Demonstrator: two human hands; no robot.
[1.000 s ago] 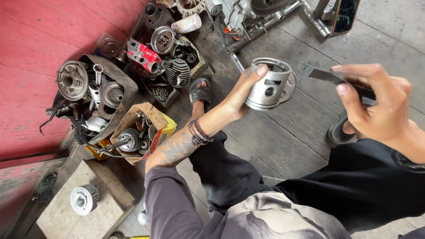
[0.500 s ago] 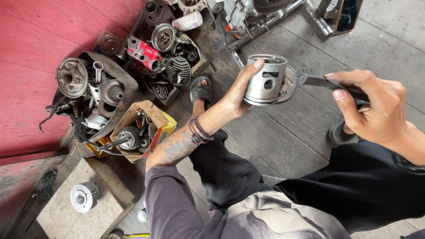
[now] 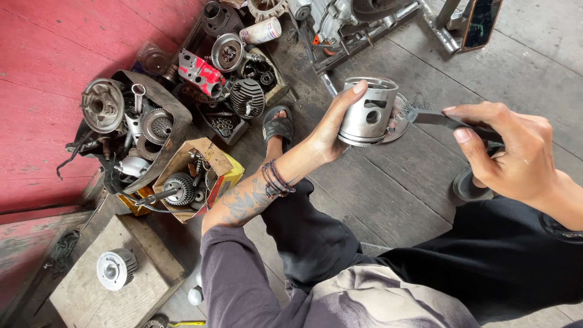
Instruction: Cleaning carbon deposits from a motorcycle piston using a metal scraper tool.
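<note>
My left hand grips a silver metal piston from the side, holding it upright in the air over the grey plank floor. My right hand holds the dark handle of a small wire brush. The brush's bristled tip rests against the right side of the piston. Beaded bracelets circle my left wrist. I sit with dark trousers on, one sandalled foot stretched out below the piston.
Boxes of engine parts, gears and a finned cylinder crowd the floor by the red wall on the left. A wooden block carries a small finned part. A motorcycle frame and mirror lie at the top.
The piston has turned upright in my left hand and shifted slightly left. The brush in my right hand has come in against the piston's right side.
</note>
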